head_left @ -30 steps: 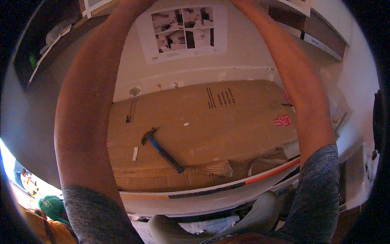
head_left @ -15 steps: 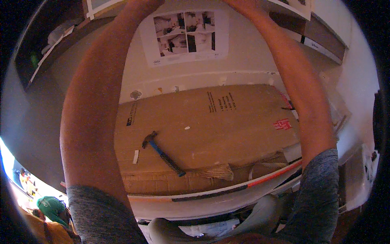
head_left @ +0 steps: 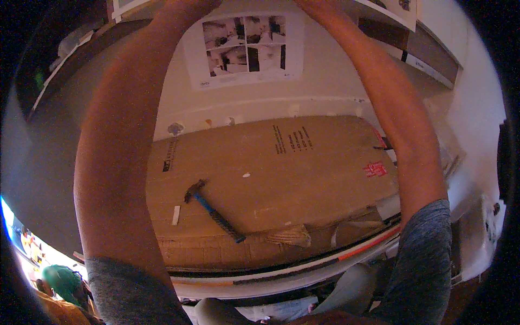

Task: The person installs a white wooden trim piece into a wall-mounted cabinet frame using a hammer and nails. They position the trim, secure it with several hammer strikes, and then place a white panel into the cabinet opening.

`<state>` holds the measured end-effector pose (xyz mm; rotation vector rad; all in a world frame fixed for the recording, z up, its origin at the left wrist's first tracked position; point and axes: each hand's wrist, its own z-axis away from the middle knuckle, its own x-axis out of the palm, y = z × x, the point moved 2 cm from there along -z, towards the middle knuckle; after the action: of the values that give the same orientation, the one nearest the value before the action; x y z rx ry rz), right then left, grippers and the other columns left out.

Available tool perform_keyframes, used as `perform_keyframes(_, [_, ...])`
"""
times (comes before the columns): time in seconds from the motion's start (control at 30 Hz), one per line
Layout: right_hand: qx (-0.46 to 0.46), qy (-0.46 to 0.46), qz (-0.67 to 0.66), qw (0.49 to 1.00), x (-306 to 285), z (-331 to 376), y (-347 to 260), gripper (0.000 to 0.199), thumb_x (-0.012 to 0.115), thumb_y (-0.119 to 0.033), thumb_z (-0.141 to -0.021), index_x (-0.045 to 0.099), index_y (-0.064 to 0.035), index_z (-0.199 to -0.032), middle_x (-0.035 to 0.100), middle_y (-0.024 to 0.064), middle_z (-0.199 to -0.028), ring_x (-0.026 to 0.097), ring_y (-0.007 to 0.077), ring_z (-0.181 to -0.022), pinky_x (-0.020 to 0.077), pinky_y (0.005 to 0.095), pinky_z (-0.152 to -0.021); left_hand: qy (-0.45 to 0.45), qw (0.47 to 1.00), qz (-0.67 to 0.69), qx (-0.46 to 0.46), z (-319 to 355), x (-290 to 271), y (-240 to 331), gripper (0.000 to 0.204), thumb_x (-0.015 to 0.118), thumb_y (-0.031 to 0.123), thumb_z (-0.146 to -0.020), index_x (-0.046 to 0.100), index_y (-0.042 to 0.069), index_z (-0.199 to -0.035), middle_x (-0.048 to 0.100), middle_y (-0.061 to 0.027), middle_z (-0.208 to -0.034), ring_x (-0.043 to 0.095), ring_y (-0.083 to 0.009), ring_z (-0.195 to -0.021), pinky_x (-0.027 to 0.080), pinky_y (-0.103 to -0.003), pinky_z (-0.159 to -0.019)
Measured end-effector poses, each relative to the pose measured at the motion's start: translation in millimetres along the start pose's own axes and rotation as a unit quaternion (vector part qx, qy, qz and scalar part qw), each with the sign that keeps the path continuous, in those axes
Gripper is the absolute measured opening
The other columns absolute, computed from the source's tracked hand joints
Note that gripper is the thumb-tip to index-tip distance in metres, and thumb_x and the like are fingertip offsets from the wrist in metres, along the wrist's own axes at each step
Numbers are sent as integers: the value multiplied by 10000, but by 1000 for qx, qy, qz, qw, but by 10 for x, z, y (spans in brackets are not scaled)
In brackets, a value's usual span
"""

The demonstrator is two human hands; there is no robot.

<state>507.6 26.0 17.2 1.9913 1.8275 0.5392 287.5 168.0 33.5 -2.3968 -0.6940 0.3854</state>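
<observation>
Both hands stay raised past top edge, hammer untouched on cardboard.

A white sheet of black-and-white photos hangs flat on the wall between the raised hands.

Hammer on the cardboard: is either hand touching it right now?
Apart. The head view shows the hammer lying alone on the cardboard, while both forearms reach up past the picture's top edge, hands out of view.

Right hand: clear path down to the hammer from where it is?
Probably yes. The hammer lies alone on the cardboard with nothing over it. The right hand is raised at the picture's top edge, mostly out of frame, so whether it is free I cannot tell.
</observation>
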Motion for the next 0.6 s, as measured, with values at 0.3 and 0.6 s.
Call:
perform_keyframes(0.3, [4, 34, 1, 999, 65, -27, -48, 365, 814, -359, -835, 766, -53, -1030, 682, 116, -923, 602, 315, -883, 501, 455, -791, 43, 999, 23, 8, 13, -50, 45, 159, 674, 101, -899, 757, 5, -995, 607, -202, -959, 583, -376, -969, 491, -470, -847])
perform_keyframes(0.6, [282, -128, -61, 949, -78, -331, -143, 557, 812, -558, -804, 774, -11, -906, 724, 204, -933, 689, 369, -853, 539, 485, -774, 0, 998, -60, -7, -35, -46, 99, 184, 686, 103, -891, 757, 31, -1044, 618, -175, -1042, 594, -363, -1003, 506, -453, -900])
